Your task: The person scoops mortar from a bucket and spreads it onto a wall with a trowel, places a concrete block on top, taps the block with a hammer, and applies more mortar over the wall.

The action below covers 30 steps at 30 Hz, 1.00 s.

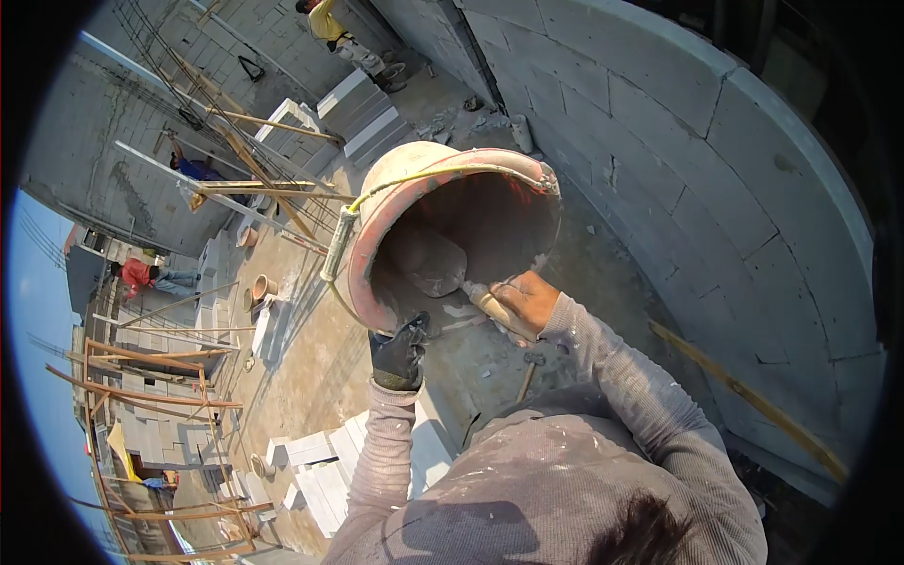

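A mortar-smeared, pale orange bucket [400,165] is tilted with its mouth facing me. Its yellow bail handle [424,173] lies across the upper rim and ends in a pale grip at the left. My left hand [399,354], in a black glove, is closed on the bucket's lower rim. With my bare right hand [524,303] I hold a trowel by its handle [499,313]. The trowel's blade [428,264] is inside the bucket, against greyish residue. How much mortar the bucket contains is hard to make out.
A curved block wall [697,188] rises close on my right, with a wooden strip [753,405] near its foot. A hammer [529,375] lies on the floor below my hands. White blocks [325,480] are stacked lower left. People work farther off near scaffolding poles.
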Each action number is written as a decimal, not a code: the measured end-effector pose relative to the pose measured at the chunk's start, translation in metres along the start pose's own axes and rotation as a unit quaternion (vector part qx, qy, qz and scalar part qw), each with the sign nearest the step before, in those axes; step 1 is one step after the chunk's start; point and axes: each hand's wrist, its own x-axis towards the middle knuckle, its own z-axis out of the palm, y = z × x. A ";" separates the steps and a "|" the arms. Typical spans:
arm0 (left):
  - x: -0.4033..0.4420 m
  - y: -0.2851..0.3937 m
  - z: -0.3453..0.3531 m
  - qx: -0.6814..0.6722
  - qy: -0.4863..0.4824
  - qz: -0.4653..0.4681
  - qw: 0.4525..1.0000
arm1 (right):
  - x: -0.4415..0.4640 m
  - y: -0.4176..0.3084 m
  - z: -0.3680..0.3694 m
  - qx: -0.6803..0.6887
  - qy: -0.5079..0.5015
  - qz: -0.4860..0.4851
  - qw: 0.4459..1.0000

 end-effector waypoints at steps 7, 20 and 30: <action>-0.017 -0.050 0.068 -0.106 -0.050 0.110 0.987 | -0.025 0.033 0.010 0.228 0.037 0.045 0.972; -0.044 -0.142 0.290 -0.508 -0.407 -0.346 0.676 | -0.270 0.048 0.022 0.270 0.558 -0.154 0.769; 0.002 -0.055 0.386 -0.300 -0.547 0.096 0.776 | -0.533 -0.101 -0.057 -0.045 0.828 -0.070 0.555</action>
